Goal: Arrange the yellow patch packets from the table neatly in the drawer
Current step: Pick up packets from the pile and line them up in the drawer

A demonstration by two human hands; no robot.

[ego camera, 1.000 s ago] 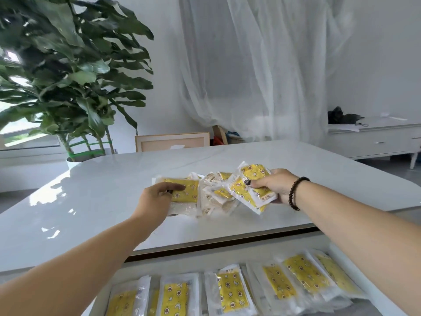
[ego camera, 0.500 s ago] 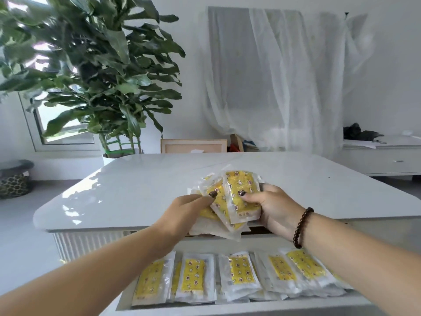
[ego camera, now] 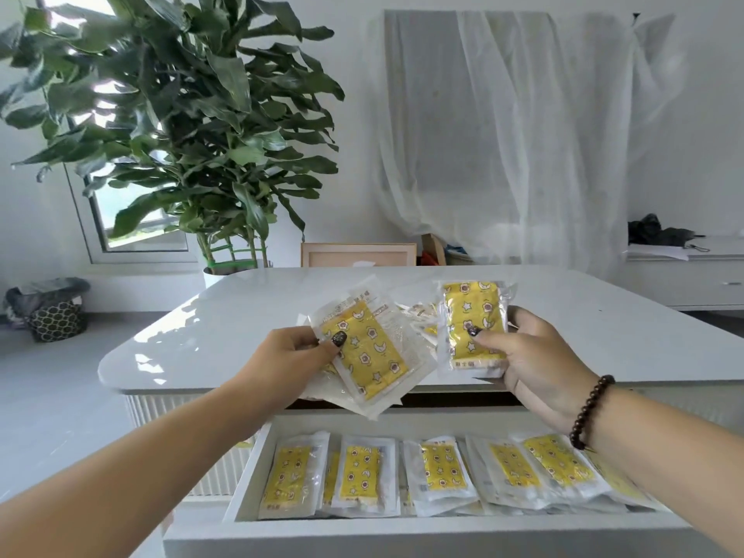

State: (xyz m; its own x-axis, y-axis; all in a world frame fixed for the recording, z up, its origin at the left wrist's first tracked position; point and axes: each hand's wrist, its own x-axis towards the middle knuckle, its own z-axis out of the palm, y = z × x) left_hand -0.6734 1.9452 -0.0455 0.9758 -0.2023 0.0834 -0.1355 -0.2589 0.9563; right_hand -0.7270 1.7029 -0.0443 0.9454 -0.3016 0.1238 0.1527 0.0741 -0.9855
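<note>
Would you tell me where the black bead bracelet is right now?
In the head view, the black bead bracelet circles the right wrist, lower right, above the drawer.

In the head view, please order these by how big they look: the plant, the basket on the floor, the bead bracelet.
1. plant, clearly largest
2. basket
3. bracelet, smallest, though nearest the camera

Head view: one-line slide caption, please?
Each hand holds yellow patch packets above the open drawer.

a home room: potted plant [ego camera: 189,126], sheer curtain [ego camera: 503,134], white sideboard [ego camera: 692,275].
</note>
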